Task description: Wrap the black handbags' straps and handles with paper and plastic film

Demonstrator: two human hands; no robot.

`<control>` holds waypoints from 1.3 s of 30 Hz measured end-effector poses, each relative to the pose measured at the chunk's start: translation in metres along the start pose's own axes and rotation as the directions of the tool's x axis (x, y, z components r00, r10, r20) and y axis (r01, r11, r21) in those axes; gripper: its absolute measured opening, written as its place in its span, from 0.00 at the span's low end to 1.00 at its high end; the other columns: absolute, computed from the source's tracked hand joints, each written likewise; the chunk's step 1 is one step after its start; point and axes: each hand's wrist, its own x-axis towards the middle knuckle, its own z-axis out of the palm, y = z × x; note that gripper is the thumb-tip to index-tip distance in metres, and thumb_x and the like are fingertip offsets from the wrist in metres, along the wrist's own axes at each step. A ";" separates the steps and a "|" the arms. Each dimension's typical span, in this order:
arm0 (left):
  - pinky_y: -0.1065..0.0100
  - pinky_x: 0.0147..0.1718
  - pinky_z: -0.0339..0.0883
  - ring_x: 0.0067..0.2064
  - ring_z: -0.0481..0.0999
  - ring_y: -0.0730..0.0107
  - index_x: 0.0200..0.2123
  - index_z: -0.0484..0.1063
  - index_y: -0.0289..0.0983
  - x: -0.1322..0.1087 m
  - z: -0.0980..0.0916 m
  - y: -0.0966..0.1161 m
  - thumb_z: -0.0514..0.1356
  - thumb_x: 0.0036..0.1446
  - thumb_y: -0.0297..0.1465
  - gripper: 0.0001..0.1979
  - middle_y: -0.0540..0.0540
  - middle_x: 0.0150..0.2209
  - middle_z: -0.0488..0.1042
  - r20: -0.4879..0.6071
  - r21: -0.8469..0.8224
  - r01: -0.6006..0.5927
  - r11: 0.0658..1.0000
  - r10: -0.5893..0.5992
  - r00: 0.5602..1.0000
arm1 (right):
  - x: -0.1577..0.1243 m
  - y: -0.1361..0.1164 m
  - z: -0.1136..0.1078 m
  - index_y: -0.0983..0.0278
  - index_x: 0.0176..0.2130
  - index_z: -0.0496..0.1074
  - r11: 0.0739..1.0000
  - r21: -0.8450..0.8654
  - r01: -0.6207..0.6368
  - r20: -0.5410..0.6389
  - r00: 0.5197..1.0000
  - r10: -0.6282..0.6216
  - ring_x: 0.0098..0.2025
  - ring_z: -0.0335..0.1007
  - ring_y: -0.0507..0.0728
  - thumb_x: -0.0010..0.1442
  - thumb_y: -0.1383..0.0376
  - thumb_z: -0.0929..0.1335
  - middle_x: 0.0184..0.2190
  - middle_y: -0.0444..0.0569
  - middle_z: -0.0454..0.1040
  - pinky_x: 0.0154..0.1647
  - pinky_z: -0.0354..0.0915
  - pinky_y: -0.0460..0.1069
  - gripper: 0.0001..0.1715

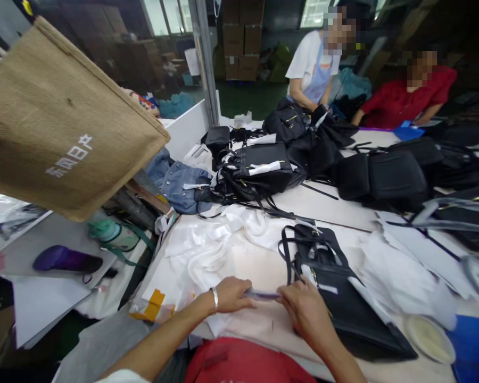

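Observation:
A thin, greyish, see-through strip [264, 294] is stretched between my two hands above the table; its exact kind I cannot make out. My left hand [232, 295], with a silver bracelet at the wrist, pinches one end. The other end is in the closed fingers of my right hand [304, 307]. Right beside that hand lies a black handbag [355, 306] with thin straps and white paper wrapped on parts of it. White tissue-like wrapping [207, 255] is heaped beyond my left hand.
Black bags [263, 159] pile up at the back, near a denim garment [179, 183]. White paper sheets [407, 260] and a round tub [430, 339] lie right. A burlap bag [72, 122] hangs left above a purple bottle [66, 259]. Two people work across the table.

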 end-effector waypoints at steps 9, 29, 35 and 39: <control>0.52 0.55 0.49 0.47 0.68 0.53 0.33 0.70 0.38 -0.003 0.033 -0.017 0.62 0.49 0.34 0.08 0.41 0.37 0.73 -0.142 0.140 0.107 0.984 -0.087 0.986 | -0.007 0.050 -0.039 0.60 0.30 0.71 0.988 -0.139 0.073 -0.049 0.996 -0.080 0.37 0.65 0.59 0.60 0.65 0.63 0.27 0.48 0.74 0.56 0.45 0.58 0.09; 0.60 0.55 0.59 0.51 0.70 0.61 0.42 0.72 0.35 0.115 -0.013 -0.104 0.50 0.55 0.26 0.14 0.42 0.45 0.74 -0.363 0.014 0.469 0.883 -0.433 0.825 | -0.102 0.082 -0.050 0.59 0.30 0.70 0.973 0.070 0.222 0.026 0.974 -0.224 0.36 0.63 0.56 0.62 0.66 0.60 0.27 0.45 0.72 0.63 0.36 0.59 0.12; 0.63 0.55 0.57 0.53 0.68 0.62 0.44 0.70 0.36 0.130 -0.041 -0.126 0.49 0.57 0.29 0.15 0.46 0.47 0.74 -0.378 -0.017 0.555 0.832 -0.519 0.766 | -0.117 0.093 -0.078 0.57 0.31 0.71 0.969 0.184 0.167 0.107 0.976 -0.189 0.36 0.64 0.56 0.63 0.65 0.59 0.27 0.45 0.72 0.63 0.38 0.58 0.15; 0.68 0.53 0.58 0.53 0.69 0.65 0.45 0.71 0.36 0.130 -0.045 -0.122 0.50 0.57 0.29 0.14 0.47 0.48 0.74 -0.396 -0.042 0.569 0.821 -0.536 0.745 | -0.131 0.105 -0.110 0.55 0.31 0.71 0.954 0.254 0.162 0.129 0.971 -0.199 0.35 0.65 0.54 0.63 0.66 0.58 0.28 0.44 0.72 0.63 0.41 0.56 0.16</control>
